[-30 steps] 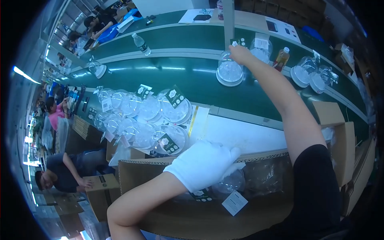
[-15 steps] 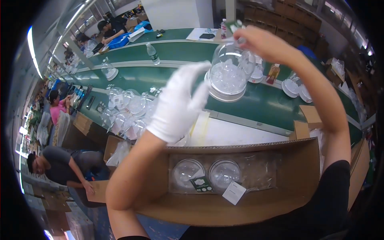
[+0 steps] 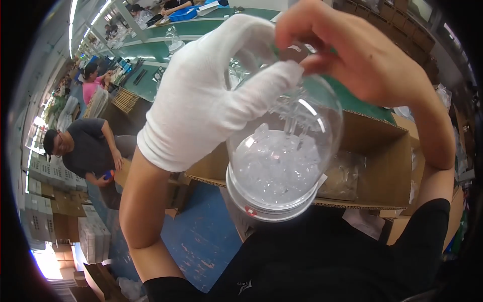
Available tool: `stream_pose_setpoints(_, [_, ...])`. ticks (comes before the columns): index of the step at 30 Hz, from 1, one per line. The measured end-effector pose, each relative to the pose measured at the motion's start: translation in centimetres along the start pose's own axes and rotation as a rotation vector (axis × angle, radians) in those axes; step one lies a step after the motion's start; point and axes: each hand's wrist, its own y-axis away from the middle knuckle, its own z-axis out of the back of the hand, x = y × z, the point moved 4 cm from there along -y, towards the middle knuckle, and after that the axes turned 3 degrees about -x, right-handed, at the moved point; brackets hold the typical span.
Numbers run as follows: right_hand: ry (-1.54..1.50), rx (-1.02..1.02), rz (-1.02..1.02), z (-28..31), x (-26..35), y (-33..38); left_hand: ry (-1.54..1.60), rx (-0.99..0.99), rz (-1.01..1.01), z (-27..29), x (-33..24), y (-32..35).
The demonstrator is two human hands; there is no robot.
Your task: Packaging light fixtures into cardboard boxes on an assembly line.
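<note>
Close in front of me hangs a clear bell-shaped dome (image 3: 329,121) with a pale round base and glittering clear pieces inside. My left hand (image 3: 201,90), in a white glove, curls its thumb and fingers round the dome's upper part. At the top, my bare right hand (image 3: 342,50) pinches with thumb and fingers, and a small dark flat piece (image 3: 294,52) shows between them. The exact grip is partly hidden. Behind and below the dome stands an open cardboard box (image 3: 380,138), with clear plastic wrap (image 3: 347,176) inside; the dome covers part of it.
A green work table (image 3: 141,90) runs behind the box, with another clear dome (image 3: 173,40) on it. To the left, a person in a dark shirt (image 3: 88,146) sits near cartons; a person in pink (image 3: 93,83) works farther off. Blue floor (image 3: 193,236) lies below.
The dome has come off the table toward me and now hangs in front of the box. My left hand has closed in round its upper part. My view has tilted downward.
</note>
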Motion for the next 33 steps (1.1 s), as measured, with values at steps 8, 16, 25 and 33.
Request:
stream_pose_setpoints(8, [-0.038, -0.18, 0.059, -2.6, 0.2, 1.8, -0.003, 0.035, 0.129, 0.0, -0.6, 0.9])
stream_pose_setpoints(16, [-0.046, 0.028, -0.196, 1.4, -1.9, 5.0, -0.13, 0.052, -0.074, -2.9, -1.6, -2.2])
stream_pose_setpoints(25, [-0.56, -0.392, -0.517, 6.0, -6.4, 20.5, -0.042, 0.246, -0.436, -13.5, -3.8, -6.0])
stream_pose_setpoints(33, [-0.038, -0.39, -0.418, 3.8, -1.4, 26.2, 0.338, 0.497, -0.418, -20.4, -3.3, -7.8])
